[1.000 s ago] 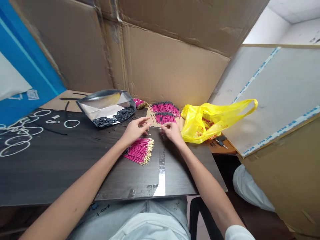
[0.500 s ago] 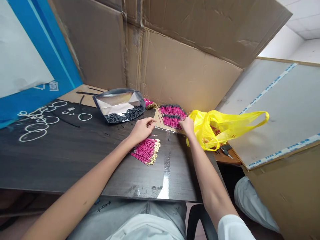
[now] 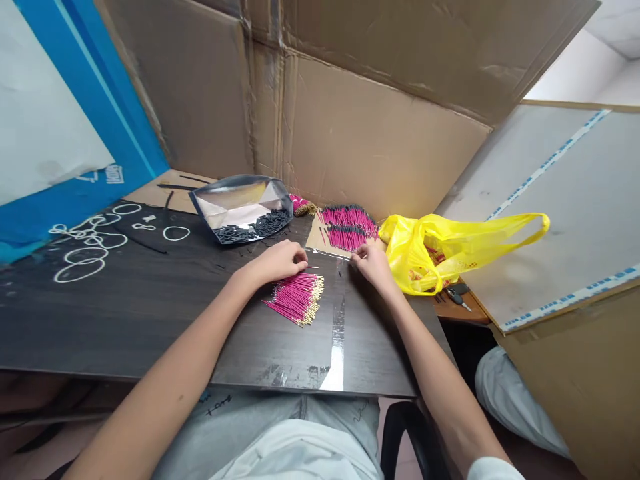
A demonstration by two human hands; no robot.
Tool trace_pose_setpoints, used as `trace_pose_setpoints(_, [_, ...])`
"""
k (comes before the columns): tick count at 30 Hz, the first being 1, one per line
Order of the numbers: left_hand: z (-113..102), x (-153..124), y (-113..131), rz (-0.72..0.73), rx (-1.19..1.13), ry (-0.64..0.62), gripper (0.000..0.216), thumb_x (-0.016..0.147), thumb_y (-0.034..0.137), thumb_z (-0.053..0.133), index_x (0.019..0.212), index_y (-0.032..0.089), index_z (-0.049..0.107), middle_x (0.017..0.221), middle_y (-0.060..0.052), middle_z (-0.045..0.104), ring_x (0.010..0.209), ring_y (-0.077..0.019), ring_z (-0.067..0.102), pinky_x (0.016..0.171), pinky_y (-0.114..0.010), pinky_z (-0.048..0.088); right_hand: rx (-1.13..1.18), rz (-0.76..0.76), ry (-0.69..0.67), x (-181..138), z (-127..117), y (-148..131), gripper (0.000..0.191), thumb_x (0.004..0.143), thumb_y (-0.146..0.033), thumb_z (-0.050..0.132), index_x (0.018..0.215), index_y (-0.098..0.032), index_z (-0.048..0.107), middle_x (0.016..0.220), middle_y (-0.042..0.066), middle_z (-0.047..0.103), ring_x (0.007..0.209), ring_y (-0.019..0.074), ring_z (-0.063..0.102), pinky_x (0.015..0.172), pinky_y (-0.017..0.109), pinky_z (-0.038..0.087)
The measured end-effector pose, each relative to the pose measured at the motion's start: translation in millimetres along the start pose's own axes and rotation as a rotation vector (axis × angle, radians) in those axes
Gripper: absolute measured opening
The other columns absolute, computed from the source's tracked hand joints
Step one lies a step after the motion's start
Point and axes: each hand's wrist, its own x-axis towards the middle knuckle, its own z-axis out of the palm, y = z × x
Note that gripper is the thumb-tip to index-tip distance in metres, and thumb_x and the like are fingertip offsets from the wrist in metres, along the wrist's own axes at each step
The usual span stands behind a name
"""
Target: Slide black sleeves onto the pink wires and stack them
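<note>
My left hand is closed in a pinch at the back of a fanned pile of pink wires with gold-coloured ends. One pink wire sticks out to the right from its fingertips. My right hand is pinched together at the front edge of a cardboard piece; whatever its fingers hold is too small to make out. On that cardboard lie two rows of pink wires with black sleeves. Behind my left hand stands an opened foil pouch full of short black tubes.
Several white rubber bands lie on the dark table at left. A yellow plastic bag stands right of the cardboard, with keys beside it. Tall cardboard walls close off the back. A pink bundle lies beside the pouch.
My right hand has drawn back from the rows of sleeved wires to the cardboard's front edge. My left hand has come down onto the single wire behind the pile. The view has shifted slightly.
</note>
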Motion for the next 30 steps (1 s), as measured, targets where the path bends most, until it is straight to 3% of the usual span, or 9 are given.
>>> trace_pose_setpoints(7, [-9.9, -3.6, -2.2, 0.007, -0.072, -0.182, 0.023, 0.074, 0.038, 0.071, 0.089, 0.023, 0.081, 0.093, -0.007, 0.078, 0.083, -0.0247, 0.070, 0.074, -0.030, 0.049, -0.098, -0.121, -0.126, -37.9, 6.7, -23.7, 0.017, 0.092, -0.037, 0.069, 0.094, -0.021, 0.073, 0.100, 0.008, 0.074, 0.092, 0.0218, 0.067, 0.079, 0.031, 0.045])
trace_pose_setpoints(11, [-8.2, -2.4, -0.1, 0.017, -0.120, -0.271, 0.025, 0.073, 0.040, 0.072, 0.089, 0.023, 0.080, 0.088, -0.006, 0.078, 0.078, -0.0229, 0.069, 0.068, -0.028, 0.047, -0.208, -0.168, -0.169, -39.8, 10.1, -36.7, 0.011, 0.097, -0.028, 0.061, 0.098, -0.020, 0.069, 0.107, 0.011, 0.073, 0.097, 0.0255, 0.068, 0.078, 0.033, 0.045])
trace_pose_setpoints(16, [-7.2, -2.2, 6.1, 0.007, -0.157, -0.283, 0.020, 0.070, 0.037, 0.070, 0.081, 0.021, 0.075, 0.076, -0.004, 0.074, 0.066, -0.0198, 0.063, 0.059, -0.027, 0.042, -0.287, -0.213, -0.184, -44.1, 12.2, -43.1, 0.016, 0.101, -0.022, 0.053, 0.111, -0.015, 0.063, 0.116, 0.019, 0.069, 0.104, 0.0287, 0.066, 0.080, 0.035, 0.047])
trace_pose_setpoints(21, [-9.4, -1.8, 14.4, 0.056, -0.149, -0.329, 0.014, 0.073, 0.034, 0.063, 0.070, 0.022, 0.070, 0.066, -0.001, 0.068, 0.060, -0.0172, 0.056, 0.057, -0.026, 0.039, -0.110, -0.284, -0.183, -45.6, 15.1, -41.9, 0.012, 0.102, -0.022, 0.050, 0.109, -0.018, 0.059, 0.112, 0.013, 0.070, 0.101, 0.0236, 0.065, 0.081, 0.031, 0.045])
trace_pose_setpoints(27, [-7.6, -0.5, 12.0, 0.035, -0.170, -0.336, 0.028, 0.076, 0.039, 0.066, 0.093, 0.023, 0.080, 0.068, -0.001, 0.069, 0.058, -0.0172, 0.055, 0.055, -0.026, 0.036, 0.181, -0.383, -0.238, -43.1, 23.4, -38.5, 0.008, 0.099, -0.017, 0.056, 0.101, -0.019, 0.063, 0.102, 0.006, 0.072, 0.094, 0.0173, 0.064, 0.084, 0.026, 0.043])
trace_pose_setpoints(30, [-7.0, -0.3, 10.4, 0.040, -0.156, -0.384, 0.026, 0.075, 0.041, 0.067, 0.089, 0.023, 0.081, 0.072, -0.003, 0.072, 0.062, -0.0187, 0.059, 0.056, -0.027, 0.037, 0.223, -0.392, -0.237, -43.0, 24.0, -38.4, 0.008, 0.097, -0.016, 0.058, 0.100, -0.017, 0.066, 0.102, 0.006, 0.072, 0.091, 0.0168, 0.063, 0.083, 0.026, 0.043])
